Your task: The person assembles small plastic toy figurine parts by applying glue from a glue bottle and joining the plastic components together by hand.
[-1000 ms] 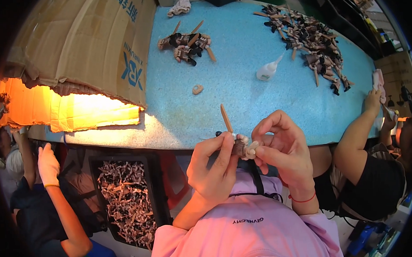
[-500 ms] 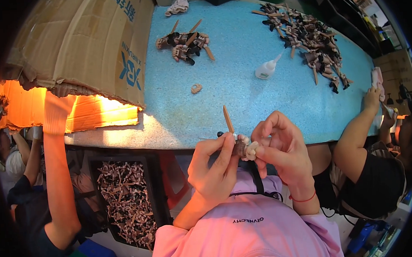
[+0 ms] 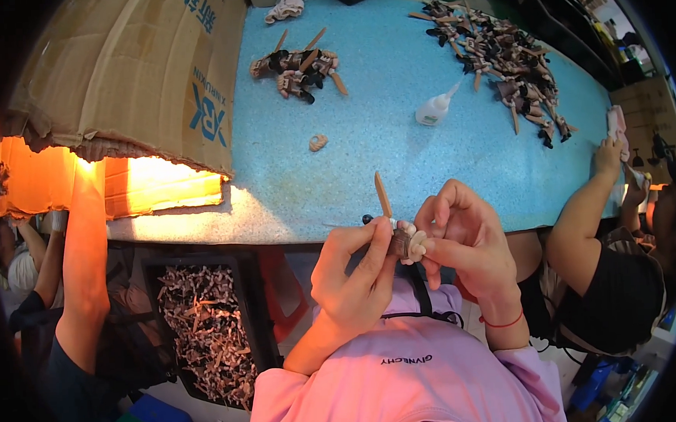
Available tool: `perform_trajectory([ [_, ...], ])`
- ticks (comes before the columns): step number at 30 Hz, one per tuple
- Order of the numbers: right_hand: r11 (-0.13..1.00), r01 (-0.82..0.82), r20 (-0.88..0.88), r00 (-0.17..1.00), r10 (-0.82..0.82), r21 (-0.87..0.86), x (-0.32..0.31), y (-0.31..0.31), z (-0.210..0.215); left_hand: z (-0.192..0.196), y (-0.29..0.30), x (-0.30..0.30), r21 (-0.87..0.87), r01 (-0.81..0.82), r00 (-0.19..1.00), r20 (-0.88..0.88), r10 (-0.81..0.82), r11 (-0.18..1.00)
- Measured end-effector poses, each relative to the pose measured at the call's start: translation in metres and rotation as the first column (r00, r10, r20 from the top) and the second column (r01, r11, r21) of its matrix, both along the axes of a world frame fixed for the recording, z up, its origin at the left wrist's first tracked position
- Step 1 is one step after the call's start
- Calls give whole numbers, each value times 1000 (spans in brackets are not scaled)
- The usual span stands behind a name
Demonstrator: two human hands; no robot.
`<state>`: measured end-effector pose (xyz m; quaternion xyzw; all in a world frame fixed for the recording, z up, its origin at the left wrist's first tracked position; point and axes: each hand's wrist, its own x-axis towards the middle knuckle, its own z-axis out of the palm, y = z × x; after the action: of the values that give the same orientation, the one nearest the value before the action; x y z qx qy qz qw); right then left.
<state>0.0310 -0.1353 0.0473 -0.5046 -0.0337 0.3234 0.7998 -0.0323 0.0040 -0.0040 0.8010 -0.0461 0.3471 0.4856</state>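
Just past the table's near edge, both my hands hold a small toy figurine (image 3: 401,244) with a brown body and an upright tan blade. My left hand (image 3: 353,274) pinches its body between thumb and fingertips. At its other end, my right hand (image 3: 464,243) grips a cream, lobed piece (image 3: 415,247) that touches the body; whether it is fixed on cannot be told. A curled cream piece (image 3: 318,142) lies on the blue table (image 3: 349,120). Beyond it sits a small group of similar figurines (image 3: 299,69). A white squeeze bottle (image 3: 435,109) with a thin nozzle stands to the right.
A large pile of figurines (image 3: 509,64) covers the far right of the table. At left stands a cardboard box (image 3: 128,69), lit orange inside, with a person's arm (image 3: 87,252) reaching in. A black crate (image 3: 256,320) full of figurines is below. Another person's arm (image 3: 579,200) rests at right.
The neighbour's arm at left has gone further into the lit box. My hands and the figurine have shifted slightly right in view, with the same grip.
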Motion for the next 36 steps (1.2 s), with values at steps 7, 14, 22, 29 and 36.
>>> perform_trajectory([
  [7, 1000, -12, 10, 1000, 12, 10, 0, 1, 3, 7, 4, 2, 20, 56, 998, 10, -56, 998],
  [14, 999, 9, 25, 1000, -10, 38, -3, 2, 1, 5, 5, 3, 70, 66, 997, 27, -68, 995],
  [22, 996, 88, 98, 991, -91, 32, -10, 5, -3, 17, 8, 5, -246, 243, 946, -156, -285, 938],
  [29, 996, 83, 175, 981, -85, 22, -12, 2, -4, 25, 12, 6, -242, 272, 935, -164, -315, 932],
  [36, 998, 63, 175, 982, -65, 18, -15, -4, -3, 27, 8, 9, -247, 274, 929, -180, -322, 929],
])
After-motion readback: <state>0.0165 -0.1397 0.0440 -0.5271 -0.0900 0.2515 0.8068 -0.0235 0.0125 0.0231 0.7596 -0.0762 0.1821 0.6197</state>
